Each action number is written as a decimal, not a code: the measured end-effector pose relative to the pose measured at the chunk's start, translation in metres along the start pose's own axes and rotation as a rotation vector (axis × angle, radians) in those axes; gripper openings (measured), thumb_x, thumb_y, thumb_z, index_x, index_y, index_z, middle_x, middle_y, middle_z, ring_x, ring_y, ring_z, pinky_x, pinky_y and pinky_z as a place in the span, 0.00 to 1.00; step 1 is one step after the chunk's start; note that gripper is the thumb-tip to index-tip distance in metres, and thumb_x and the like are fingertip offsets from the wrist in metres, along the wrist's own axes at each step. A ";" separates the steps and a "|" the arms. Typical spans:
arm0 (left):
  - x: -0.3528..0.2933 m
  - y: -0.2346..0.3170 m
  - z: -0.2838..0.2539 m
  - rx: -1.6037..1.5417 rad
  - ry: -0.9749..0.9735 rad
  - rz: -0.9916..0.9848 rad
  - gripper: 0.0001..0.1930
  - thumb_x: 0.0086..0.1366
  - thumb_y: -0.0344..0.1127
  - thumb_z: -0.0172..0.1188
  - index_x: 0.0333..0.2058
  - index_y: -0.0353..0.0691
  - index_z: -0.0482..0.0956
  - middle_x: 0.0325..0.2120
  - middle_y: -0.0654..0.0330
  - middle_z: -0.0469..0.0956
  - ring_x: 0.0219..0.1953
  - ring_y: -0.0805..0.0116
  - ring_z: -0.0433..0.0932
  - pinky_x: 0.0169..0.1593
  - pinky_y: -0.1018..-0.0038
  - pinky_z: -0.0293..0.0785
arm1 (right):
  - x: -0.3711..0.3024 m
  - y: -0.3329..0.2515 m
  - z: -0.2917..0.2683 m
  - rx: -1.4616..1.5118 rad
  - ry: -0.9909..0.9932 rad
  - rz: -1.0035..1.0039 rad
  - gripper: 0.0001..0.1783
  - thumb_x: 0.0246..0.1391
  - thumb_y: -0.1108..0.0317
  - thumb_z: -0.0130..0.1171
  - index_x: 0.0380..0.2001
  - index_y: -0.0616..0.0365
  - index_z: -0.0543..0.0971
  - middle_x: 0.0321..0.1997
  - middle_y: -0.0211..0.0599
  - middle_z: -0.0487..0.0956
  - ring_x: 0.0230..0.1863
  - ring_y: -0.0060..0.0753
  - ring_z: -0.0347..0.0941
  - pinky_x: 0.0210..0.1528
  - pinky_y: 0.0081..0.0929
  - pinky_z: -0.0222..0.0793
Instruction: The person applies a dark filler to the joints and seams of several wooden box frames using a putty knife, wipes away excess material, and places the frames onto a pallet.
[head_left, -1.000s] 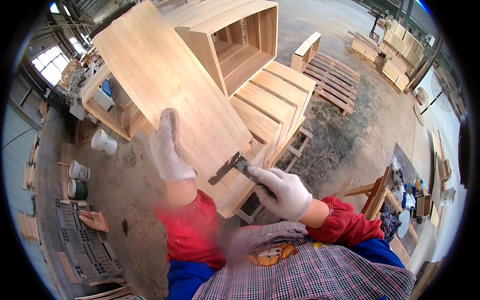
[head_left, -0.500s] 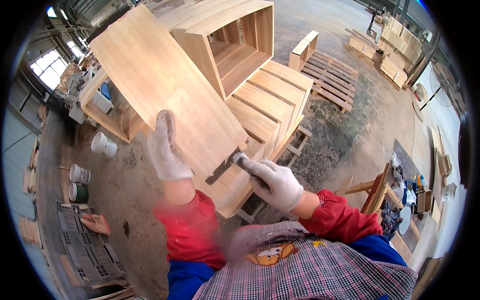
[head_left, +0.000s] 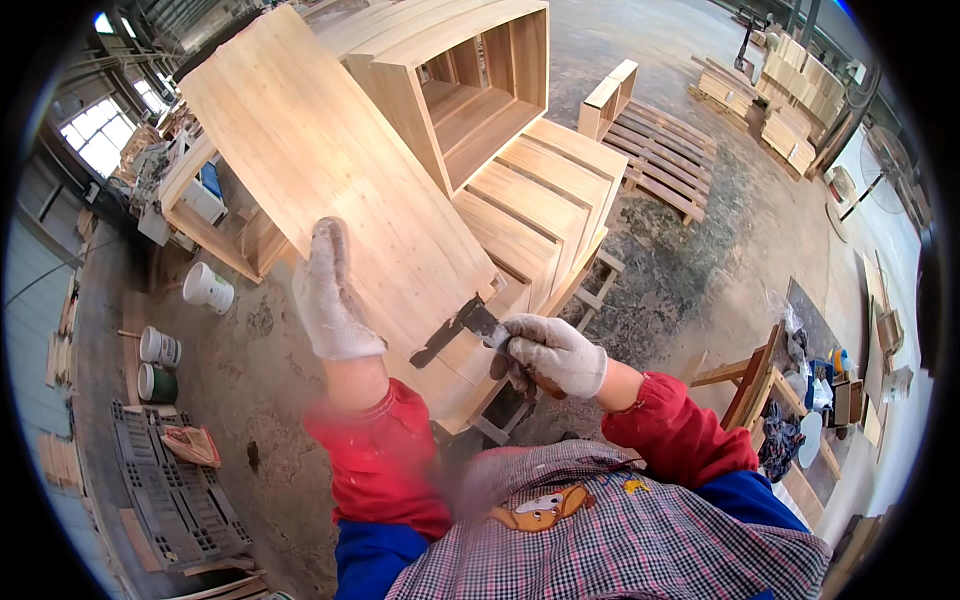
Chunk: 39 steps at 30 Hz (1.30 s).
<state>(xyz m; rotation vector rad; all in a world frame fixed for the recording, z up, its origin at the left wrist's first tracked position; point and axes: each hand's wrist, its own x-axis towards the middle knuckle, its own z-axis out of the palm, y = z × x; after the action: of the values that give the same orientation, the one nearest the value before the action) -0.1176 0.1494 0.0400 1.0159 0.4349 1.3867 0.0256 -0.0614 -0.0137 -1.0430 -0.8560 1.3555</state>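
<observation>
A long pale wooden panel [head_left: 340,170] lies slanted in front of me. My left hand [head_left: 335,295], in a white work glove, grips its left edge, with part of the fingers hidden below. My right hand [head_left: 555,355], gloved too, is closed round the brown handle of a putty knife [head_left: 487,325]. The knife's blade meets a dark strip of what looks like filler [head_left: 445,335] along the panel's near end. Dark stains mark the fingertips of the right glove.
Slatted wooden pieces [head_left: 540,175] and an open wooden box frame [head_left: 490,110] stand beyond the panel. A pallet [head_left: 660,150] lies farther right. White buckets [head_left: 207,288] and a grey plastic pallet [head_left: 175,490] are at left, a cluttered bench [head_left: 800,400] at right.
My right hand has shifted slightly right and turned, so more of the knife's blade and handle shows. The left hand and panel stay nearly in place.
</observation>
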 end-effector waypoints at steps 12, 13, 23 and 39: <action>0.000 0.008 0.001 0.047 0.017 0.024 0.21 0.71 0.41 0.52 0.56 0.31 0.70 0.55 0.54 0.73 0.57 0.68 0.72 0.59 0.67 0.71 | -0.021 -0.047 0.023 -1.288 0.062 -0.599 0.30 0.46 0.72 0.60 0.56 0.47 0.74 0.36 0.37 0.78 0.36 0.42 0.76 0.36 0.32 0.74; 0.001 0.007 0.003 0.025 0.019 -0.001 0.22 0.71 0.41 0.52 0.56 0.31 0.70 0.55 0.54 0.73 0.57 0.67 0.72 0.59 0.67 0.71 | -0.019 -0.054 0.028 -1.426 0.053 -0.637 0.30 0.44 0.71 0.62 0.56 0.46 0.75 0.36 0.36 0.77 0.37 0.41 0.76 0.37 0.33 0.74; -0.004 0.006 0.002 -0.054 -0.187 0.033 0.21 0.71 0.42 0.51 0.56 0.32 0.69 0.53 0.55 0.73 0.54 0.66 0.74 0.57 0.67 0.73 | -0.010 -0.106 0.022 -1.787 -0.013 -0.538 0.27 0.44 0.72 0.58 0.51 0.42 0.78 0.30 0.32 0.74 0.33 0.36 0.74 0.32 0.30 0.73; 0.012 0.017 0.002 -0.451 0.076 -0.332 0.20 0.72 0.37 0.51 0.54 0.25 0.70 0.53 0.51 0.73 0.58 0.65 0.72 0.64 0.66 0.67 | -0.027 -0.032 0.022 -1.320 0.230 -0.540 0.28 0.49 0.73 0.57 0.57 0.48 0.73 0.32 0.37 0.74 0.31 0.42 0.76 0.29 0.34 0.73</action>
<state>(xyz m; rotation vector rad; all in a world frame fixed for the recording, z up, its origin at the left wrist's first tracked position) -0.1243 0.1579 0.0581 0.4975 0.3092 1.1540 0.0142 -0.0844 0.0261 -1.6953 -1.7493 0.0627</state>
